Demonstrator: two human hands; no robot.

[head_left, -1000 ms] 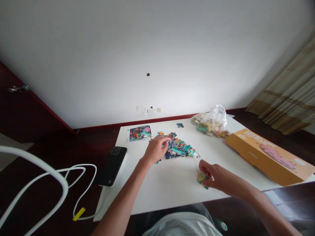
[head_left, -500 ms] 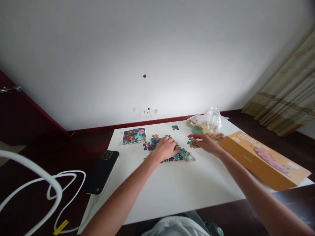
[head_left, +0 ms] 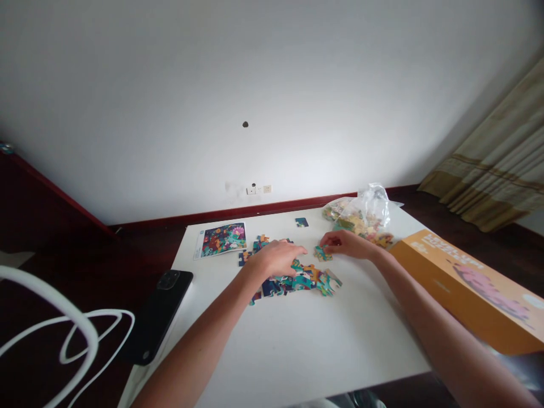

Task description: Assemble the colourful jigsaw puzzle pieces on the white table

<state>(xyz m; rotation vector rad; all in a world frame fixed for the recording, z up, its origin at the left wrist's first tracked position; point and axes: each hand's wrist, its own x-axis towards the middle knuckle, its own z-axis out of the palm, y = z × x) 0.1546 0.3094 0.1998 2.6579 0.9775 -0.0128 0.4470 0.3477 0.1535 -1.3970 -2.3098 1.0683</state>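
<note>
A: Step in hand?

B: Judged as handling and arranging jigsaw pieces; for the main heap (head_left: 304,282), look to the middle of the white table (head_left: 297,334), partly beneath the left hand (head_left: 276,260); for the small section (head_left: 322,255), look just beside the heap, apart from it, at the fingertips of the right hand (head_left: 346,245)

A: State of each hand?

B: Left: palm down over the heap, index finger extended, thumb apart, nothing visibly pinched; underside hidden; right: fingers curled against the small section; cannot tell whether gripped or merely touched

A: Requirement for the next move?

B: Probably a firm fingertip pinch for lifting the section, or a clean release for leaving it there; with the left, light pressure only, to avoid scattering pieces; for colour reference, consult the picture sheet (head_left: 223,239), left of the heap; note also the single dark piece (head_left: 301,222), well apart near the far edge
</note>
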